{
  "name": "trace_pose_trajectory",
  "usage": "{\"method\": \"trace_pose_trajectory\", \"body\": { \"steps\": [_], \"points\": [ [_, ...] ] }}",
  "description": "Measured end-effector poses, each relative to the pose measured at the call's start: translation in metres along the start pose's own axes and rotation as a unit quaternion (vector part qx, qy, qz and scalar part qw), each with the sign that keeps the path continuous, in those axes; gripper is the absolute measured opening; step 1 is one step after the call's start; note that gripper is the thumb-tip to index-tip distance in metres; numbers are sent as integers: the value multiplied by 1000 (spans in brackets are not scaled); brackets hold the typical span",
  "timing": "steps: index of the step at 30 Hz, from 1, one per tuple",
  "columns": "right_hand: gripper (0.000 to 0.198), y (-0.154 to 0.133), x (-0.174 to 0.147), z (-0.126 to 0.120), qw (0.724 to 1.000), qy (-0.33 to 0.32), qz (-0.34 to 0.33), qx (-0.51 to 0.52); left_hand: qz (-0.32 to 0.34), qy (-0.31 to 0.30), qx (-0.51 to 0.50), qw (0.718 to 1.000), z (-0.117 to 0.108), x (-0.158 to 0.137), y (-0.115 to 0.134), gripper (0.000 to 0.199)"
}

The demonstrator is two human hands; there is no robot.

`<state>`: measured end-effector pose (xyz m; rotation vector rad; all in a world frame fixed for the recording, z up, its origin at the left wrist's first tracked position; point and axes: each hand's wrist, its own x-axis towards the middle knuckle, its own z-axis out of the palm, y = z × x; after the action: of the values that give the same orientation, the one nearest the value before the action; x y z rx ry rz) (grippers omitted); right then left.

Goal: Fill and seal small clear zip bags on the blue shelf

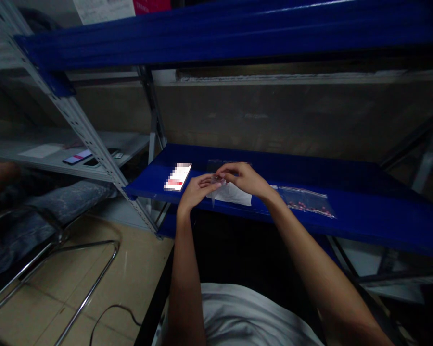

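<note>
A small clear plastic bag (pixel 213 198) hangs from the fingers of my left hand (pixel 195 191), which is closed on it above the shelf's front edge. My right hand (pixel 243 179) reaches over from the right, its fingers bent together at the top of the same bag. Whether those fingertips grip the bag or something small inside it is too dim to tell. Beneath both hands lies a white sheet (pixel 234 194). To the right, a flat clear zip bag (pixel 306 201) contains several small reddish beads.
A lit phone (pixel 178 177) rests on the blue shelf (pixel 364 202), left of my hands. A blue beam (pixel 216 36) crosses overhead. On the neighbouring grey shelf lies another phone (pixel 77 156). A metal-framed chair (pixel 108 264) and a person's hand (pixel 2 173) are at left.
</note>
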<state>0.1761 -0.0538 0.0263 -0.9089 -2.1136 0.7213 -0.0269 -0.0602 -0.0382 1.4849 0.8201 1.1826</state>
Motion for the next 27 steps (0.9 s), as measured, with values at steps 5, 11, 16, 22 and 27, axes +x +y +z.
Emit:
{"method": "trace_pose_trajectory", "body": {
  "steps": [5, 11, 16, 22, 27],
  "points": [
    [22, 9, -3, 2, 992, 58, 28, 111, -3, 39, 12, 999, -1, -2, 0, 53],
    [22, 33, -2, 12, 981, 113, 54, 148, -4, 35, 10, 999, 0, 0, 0, 51],
    [14, 61, -3, 29, 990, 97, 96, -48, 2, 50, 20, 999, -2, 0, 0, 49],
    [15, 78, -3, 55, 978, 24, 121, -169, -2, 56, 35, 998, -5, 0, -1, 48],
    [15, 79, 1, 58, 979, 4, 120, -167, -1, 60, 42, 997, -8, 1, 0, 48]
  ]
}}
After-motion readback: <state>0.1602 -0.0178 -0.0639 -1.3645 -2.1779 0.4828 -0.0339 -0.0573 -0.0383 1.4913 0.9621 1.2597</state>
